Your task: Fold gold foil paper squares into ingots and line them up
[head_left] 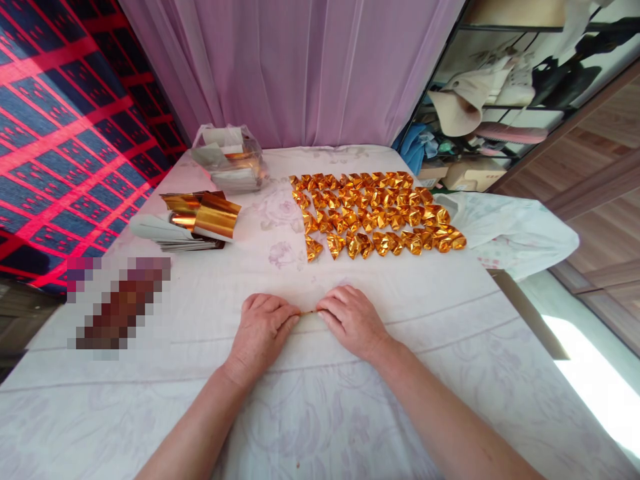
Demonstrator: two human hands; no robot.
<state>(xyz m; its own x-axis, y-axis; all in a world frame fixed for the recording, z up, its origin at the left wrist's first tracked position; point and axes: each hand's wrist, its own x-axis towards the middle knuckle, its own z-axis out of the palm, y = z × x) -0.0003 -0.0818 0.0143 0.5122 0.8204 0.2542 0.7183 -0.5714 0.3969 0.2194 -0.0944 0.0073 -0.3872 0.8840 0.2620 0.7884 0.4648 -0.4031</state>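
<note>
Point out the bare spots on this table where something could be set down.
Free: the cloth between the hands and the folded gold pieces, and the near stretch flanking both forearms. Crowded: the gold rows at right, the gold foil sheets and plastic bag at left.

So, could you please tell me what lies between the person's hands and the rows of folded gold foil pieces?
In the head view, only bare white floral tablecloth lies between the hands (left hand, right hand) and the folded gold pieces.

A desk (200,400) under a pale flowered cloth carries rows of folded gold pieces (377,213), a stack of gold sheets (197,220), a clear bag (231,159) behind it, and white cloth (515,230) at the right edge.
</note>
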